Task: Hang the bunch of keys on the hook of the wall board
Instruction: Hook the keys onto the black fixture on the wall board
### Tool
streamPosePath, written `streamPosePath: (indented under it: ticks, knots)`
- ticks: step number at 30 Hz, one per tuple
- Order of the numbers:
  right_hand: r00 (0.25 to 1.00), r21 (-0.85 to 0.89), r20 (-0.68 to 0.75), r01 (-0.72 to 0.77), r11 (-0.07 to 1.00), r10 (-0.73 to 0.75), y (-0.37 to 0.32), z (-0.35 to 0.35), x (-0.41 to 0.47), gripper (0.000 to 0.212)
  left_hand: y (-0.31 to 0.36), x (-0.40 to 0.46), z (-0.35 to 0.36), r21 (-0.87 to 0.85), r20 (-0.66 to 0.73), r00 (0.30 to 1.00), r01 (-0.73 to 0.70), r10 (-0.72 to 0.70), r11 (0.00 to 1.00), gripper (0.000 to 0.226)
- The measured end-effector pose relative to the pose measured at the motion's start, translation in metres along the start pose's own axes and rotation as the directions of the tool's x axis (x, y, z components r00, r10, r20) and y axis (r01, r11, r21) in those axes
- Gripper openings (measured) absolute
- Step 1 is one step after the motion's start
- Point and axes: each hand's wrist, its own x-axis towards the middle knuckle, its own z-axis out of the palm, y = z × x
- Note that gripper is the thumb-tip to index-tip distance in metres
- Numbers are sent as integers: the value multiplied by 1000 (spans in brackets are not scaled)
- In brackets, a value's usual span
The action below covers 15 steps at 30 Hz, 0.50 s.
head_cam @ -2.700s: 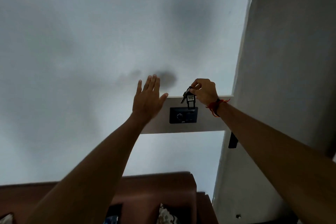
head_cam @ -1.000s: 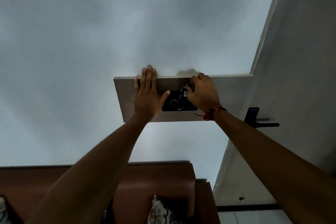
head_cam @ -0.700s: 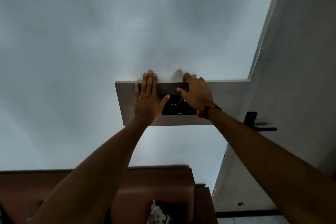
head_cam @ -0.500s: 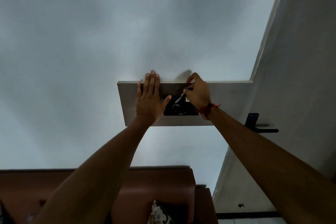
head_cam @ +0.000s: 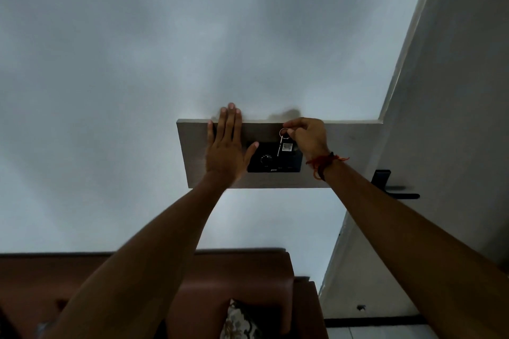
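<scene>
while my left hand [head_cam: 225, 146] lies flat and open on the wall board [head_cam: 355, 151], my right hand [head_cam: 305, 137] pinches the bunch of keys [head_cam: 283, 143] against the board's upper part. i can't see the hook; letting go unseated could drop them.

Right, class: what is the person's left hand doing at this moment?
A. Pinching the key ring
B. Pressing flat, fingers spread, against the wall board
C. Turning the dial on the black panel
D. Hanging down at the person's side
B: the left hand lies open and flat on the wall board, while the right hand pinches the ring of the bunch of keys.
</scene>
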Motion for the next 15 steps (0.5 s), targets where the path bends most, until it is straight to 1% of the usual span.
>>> streamPosePath:
  ticks: [3, 5, 8, 11, 15]
  knots:
    - [995, 28, -8, -102, 994, 102, -5, 0, 4, 28, 0, 1, -1, 2, 10, 1000, 1, -1, 1000, 94]
    - [993, -9, -6, -116, 993, 116, -7, 1, 5, 31, -1, 1, -1, 3, 15, 1000, -1, 1, 1000, 94]
    - [996, -68, 3, -84, 994, 85, -9, 2, 4, 35, 0, 1, 0, 1, 8, 1000, 0, 0, 1000, 94]
    - [998, -127, 42, -30, 992, 35, -9, 3, 6, 39, -1, 1, 1, 17, 8, 1000, 0, 0, 1000, 94]
    - [992, -250, 100, 102, 963, -79, -12, 3, 8, 33, -1, 1, 0, 8, 7, 1000, -2, 2, 1000, 94]
